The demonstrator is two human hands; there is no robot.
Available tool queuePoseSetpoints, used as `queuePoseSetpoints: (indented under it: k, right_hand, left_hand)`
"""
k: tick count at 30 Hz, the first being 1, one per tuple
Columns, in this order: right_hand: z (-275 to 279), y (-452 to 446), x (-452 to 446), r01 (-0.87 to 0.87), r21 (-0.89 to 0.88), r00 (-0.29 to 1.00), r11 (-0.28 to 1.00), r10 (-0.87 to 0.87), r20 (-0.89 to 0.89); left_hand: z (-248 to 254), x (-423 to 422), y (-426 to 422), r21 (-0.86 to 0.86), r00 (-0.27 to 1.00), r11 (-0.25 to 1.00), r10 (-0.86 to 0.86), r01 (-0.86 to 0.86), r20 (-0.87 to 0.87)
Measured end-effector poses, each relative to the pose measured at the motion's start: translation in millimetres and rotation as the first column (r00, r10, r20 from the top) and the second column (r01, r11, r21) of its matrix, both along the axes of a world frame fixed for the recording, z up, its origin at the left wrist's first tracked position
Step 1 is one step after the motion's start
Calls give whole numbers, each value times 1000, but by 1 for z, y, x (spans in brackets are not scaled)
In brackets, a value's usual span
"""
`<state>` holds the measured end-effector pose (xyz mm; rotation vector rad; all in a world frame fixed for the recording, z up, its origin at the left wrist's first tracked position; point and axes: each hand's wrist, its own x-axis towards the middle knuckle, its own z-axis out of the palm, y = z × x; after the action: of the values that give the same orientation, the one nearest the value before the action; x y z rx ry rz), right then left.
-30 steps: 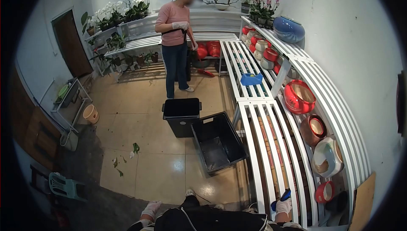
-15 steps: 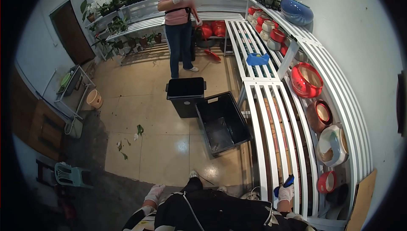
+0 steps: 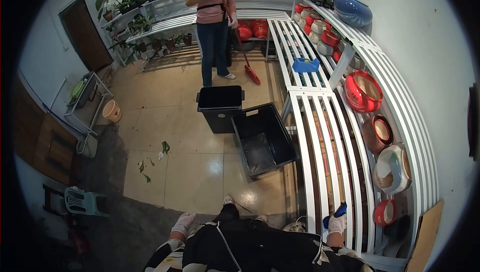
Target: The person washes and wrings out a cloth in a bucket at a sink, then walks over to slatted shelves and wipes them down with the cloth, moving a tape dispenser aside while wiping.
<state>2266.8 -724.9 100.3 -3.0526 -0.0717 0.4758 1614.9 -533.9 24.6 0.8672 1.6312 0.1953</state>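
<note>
My left hand (image 3: 183, 223), in a pale glove, hangs low at the left of my body, its fingers curled, touching no object that I can make out. Gloved too, my right hand (image 3: 337, 224) is closed on a dark blue tool (image 3: 340, 210) over the white slatted bench (image 3: 310, 172). The tool's exact shape is unclear. Ahead of me on the floor stand a tall black bin (image 3: 220, 117) and an open black crate (image 3: 263, 144), side by side.
Another person (image 3: 215, 27) holds a red broom (image 3: 251, 74) at the back. Leaves (image 3: 165, 147) lie on the tiles. Red and white pots (image 3: 363, 91) line the right shelf; a blue tray (image 3: 305, 65) sits on the bench. A green chair (image 3: 84, 201) stands at left.
The view has tilted downward, so the room sits higher in the frame. The other person has swung the red broom more upright. My right hand keeps hold of the blue tool.
</note>
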Motion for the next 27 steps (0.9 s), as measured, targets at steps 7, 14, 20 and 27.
queuePoseSetpoints:
  k: [7, 14, 20, 27]
  right_hand:
    - [15, 4, -6, -20, 41, 1000, 999, 21, -20]
    - [10, 3, -4, -2, 41, 1000, 999, 2, -6]
    - [12, 4, -5, -6, 43, 1000, 999, 7, -13]
    - [7, 1, -2, -2, 22, 1000, 1000, 2, -9]
  left_hand:
    - [-17, -2, 1, -22, 996, 1000, -16, 14, -87]
    - [-12, -1, -4, 15, 994, 997, -75, 77, -81]
    - [16, 14, -1, 30, 989, 996, -85, 89, -122]
    - [13, 17, 7, 10, 981, 992, -122, 125, -154]
